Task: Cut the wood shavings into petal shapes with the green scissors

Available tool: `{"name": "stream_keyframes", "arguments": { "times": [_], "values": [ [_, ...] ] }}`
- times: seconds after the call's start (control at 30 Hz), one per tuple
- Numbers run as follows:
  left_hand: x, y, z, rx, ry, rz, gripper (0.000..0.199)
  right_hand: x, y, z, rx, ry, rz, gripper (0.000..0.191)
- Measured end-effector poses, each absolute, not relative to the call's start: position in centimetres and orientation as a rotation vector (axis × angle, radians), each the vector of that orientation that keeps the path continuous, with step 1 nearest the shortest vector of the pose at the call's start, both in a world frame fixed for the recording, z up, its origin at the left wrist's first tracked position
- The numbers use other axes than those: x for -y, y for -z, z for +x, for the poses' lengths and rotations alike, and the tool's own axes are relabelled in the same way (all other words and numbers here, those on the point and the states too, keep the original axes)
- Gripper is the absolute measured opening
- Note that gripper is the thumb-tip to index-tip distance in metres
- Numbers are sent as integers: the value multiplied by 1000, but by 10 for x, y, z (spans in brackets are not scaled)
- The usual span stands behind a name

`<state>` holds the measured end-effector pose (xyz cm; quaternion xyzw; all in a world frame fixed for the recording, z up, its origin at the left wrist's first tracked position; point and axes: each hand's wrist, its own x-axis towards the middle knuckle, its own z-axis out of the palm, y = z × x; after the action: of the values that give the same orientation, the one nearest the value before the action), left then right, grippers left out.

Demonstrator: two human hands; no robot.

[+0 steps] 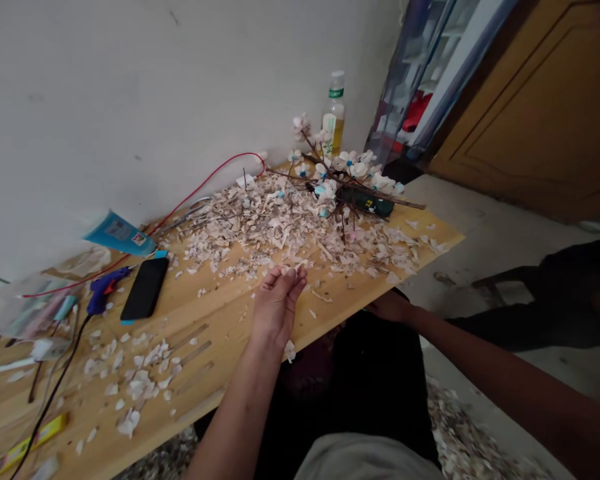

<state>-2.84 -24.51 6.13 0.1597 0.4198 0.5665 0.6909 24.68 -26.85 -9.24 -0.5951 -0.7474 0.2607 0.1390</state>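
Observation:
My left hand (276,303) is held over the front part of the wooden table (220,320), its fingers pinched together. A small pale petal-like flake (300,269) shows at the fingertips. Just beyond it spreads a heap of similar whitish flakes (245,220). My right hand (393,308) is low by the table's front edge, above my dark-clothed lap; its fingers are mostly hidden in shadow. Brown branches (370,189) with white and blue flowers (325,190) lie across the heap at the far right.
A bottle of yellow liquid (334,117) stands by the wall. On the left are a tilted blue cup (120,233), a black phone (145,288), a blue glue gun (100,293) with its cord, and a yellow box cutter (27,443). Another person's dark-clothed leg (525,320) is at right.

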Motion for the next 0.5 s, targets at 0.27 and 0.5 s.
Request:
{"name": "stream_keyframes", "arguments": {
  "times": [0.27, 0.5],
  "values": [
    [279, -42, -54, -956, -1317, 372, 22, 388, 36, 185, 1864, -1266, -1543, 40],
    [302, -34, -55, -942, -1276, 255, 28, 386, -34, 114, 1390, -1760, -1331, 28]
  ]
}}
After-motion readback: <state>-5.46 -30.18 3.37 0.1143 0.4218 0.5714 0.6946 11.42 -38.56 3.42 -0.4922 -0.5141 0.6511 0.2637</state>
